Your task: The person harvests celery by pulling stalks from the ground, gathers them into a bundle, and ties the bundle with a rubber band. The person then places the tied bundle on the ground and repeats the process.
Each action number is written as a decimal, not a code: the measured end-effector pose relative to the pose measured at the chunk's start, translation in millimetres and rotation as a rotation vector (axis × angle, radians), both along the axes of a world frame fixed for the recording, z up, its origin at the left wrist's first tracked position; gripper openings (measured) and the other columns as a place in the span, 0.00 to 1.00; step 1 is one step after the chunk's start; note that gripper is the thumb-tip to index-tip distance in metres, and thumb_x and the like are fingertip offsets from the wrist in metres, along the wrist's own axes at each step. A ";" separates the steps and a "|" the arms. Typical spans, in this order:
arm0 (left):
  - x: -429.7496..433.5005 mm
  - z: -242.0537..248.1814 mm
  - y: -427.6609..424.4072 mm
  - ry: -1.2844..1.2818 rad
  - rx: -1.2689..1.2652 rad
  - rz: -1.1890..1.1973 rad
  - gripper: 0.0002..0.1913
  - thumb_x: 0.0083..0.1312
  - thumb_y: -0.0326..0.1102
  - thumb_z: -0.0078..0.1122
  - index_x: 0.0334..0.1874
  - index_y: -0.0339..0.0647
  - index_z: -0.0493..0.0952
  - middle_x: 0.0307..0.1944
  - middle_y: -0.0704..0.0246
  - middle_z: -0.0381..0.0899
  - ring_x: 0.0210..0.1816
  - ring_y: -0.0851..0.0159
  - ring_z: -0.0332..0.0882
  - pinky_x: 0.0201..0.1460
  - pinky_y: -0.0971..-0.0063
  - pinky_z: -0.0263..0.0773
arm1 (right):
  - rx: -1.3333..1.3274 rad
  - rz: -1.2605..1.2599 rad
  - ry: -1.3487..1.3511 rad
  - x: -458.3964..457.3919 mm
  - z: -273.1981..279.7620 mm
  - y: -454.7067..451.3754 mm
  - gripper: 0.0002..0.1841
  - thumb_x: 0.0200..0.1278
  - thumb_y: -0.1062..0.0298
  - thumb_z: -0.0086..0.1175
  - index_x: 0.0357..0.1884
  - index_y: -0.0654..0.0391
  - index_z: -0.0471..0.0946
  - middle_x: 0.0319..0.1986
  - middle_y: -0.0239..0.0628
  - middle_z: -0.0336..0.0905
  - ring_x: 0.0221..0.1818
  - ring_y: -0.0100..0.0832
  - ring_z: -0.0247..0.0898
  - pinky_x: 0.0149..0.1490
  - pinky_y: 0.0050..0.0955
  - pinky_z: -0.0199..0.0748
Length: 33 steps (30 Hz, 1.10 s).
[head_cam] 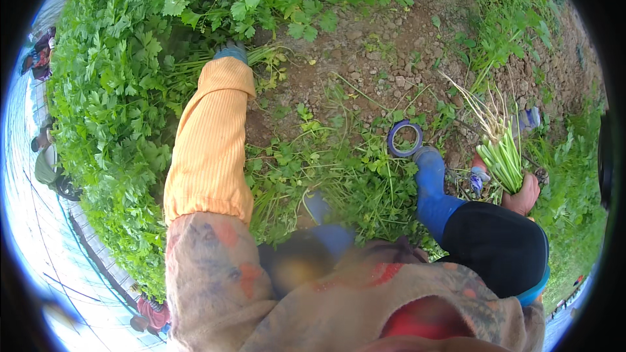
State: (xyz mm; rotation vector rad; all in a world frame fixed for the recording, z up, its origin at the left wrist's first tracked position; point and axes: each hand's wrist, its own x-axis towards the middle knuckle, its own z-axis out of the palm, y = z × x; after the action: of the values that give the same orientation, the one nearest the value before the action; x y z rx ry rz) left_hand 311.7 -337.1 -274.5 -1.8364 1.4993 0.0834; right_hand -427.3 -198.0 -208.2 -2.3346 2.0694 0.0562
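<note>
My left arm, in an orange ribbed sleeve cover, reaches into leafy green plants that look like celery [122, 73]. My left hand [232, 53], in a blue-grey glove, is over pale green stems [264, 54] low at the plants' edge; its fingers are mostly hidden, so its grip cannot be told. Beyond my right knee, my bare right hand [522, 196] is shut on a bunch of cut-looking green stalks [501, 159], whose pale stringy roots [489, 117] point up and away. A purple roll of tape [405, 138] touches the toe of my blue boot [430, 176].
Loose leaves and stems [337, 166] litter the ground between my legs. Crumbly brown soil [362, 54] lies ahead. A crumpled purple-and-white wrapper-like thing [478, 181] is near the bunch. Several people are beyond the plants at left, by a pale sheeted wall [44, 234].
</note>
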 end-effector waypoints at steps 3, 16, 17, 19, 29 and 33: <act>-9.9 25.6 -0.6 0.017 0.403 0.328 0.28 0.56 0.43 0.73 0.59 0.42 0.82 0.66 0.56 0.78 0.65 0.51 0.78 0.58 0.63 0.80 | 0.002 0.005 0.006 -2.1 -0.9 -0.3 0.30 0.41 0.66 0.65 0.52 0.63 0.74 0.49 0.48 0.77 0.57 0.54 0.69 0.60 0.47 0.63; -161.0 52.4 62.9 0.311 0.566 0.275 0.16 0.61 0.35 0.65 0.51 0.46 0.86 0.53 0.60 0.86 0.52 0.55 0.86 0.49 0.59 0.82 | -0.011 -0.015 0.012 -4.3 -3.3 1.4 0.29 0.42 0.65 0.64 0.52 0.61 0.75 0.49 0.46 0.78 0.59 0.52 0.69 0.61 0.47 0.63; -167.2 49.3 85.6 0.353 0.568 0.243 0.15 0.61 0.34 0.64 0.50 0.46 0.87 0.52 0.61 0.86 0.51 0.56 0.86 0.48 0.59 0.82 | -0.023 -0.006 0.011 -4.9 -4.1 1.8 0.30 0.42 0.64 0.65 0.52 0.61 0.75 0.49 0.46 0.78 0.59 0.52 0.69 0.61 0.47 0.63; -162.9 39.8 119.7 0.422 0.526 0.183 0.13 0.61 0.33 0.64 0.49 0.45 0.87 0.51 0.62 0.87 0.50 0.56 0.87 0.46 0.59 0.82 | -0.040 0.011 0.013 -5.9 -5.0 2.5 0.30 0.43 0.64 0.65 0.53 0.61 0.75 0.48 0.46 0.78 0.59 0.51 0.69 0.62 0.47 0.62; -2.5 -3.3 89.0 0.010 0.059 0.009 0.23 0.61 0.38 0.66 0.59 0.40 0.79 0.61 0.60 0.77 0.62 0.52 0.75 0.63 0.63 0.73 | -0.035 -0.023 0.001 2.5 -0.4 1.2 0.28 0.45 0.64 0.67 0.52 0.59 0.75 0.48 0.46 0.78 0.56 0.52 0.71 0.59 0.47 0.64; -16.3 21.7 62.6 0.073 0.354 0.321 0.23 0.61 0.38 0.66 0.59 0.39 0.80 0.60 0.58 0.78 0.61 0.52 0.77 0.63 0.62 0.74 | -0.042 -0.008 0.002 6.2 1.6 -0.1 0.27 0.46 0.64 0.67 0.51 0.58 0.76 0.47 0.46 0.78 0.55 0.52 0.71 0.59 0.46 0.64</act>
State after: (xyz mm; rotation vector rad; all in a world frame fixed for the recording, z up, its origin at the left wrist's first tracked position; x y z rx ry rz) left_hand 295.4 -274.4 -252.8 -1.7761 1.1373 0.5408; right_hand -421.1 -198.0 -206.6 -2.3509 2.1004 0.0150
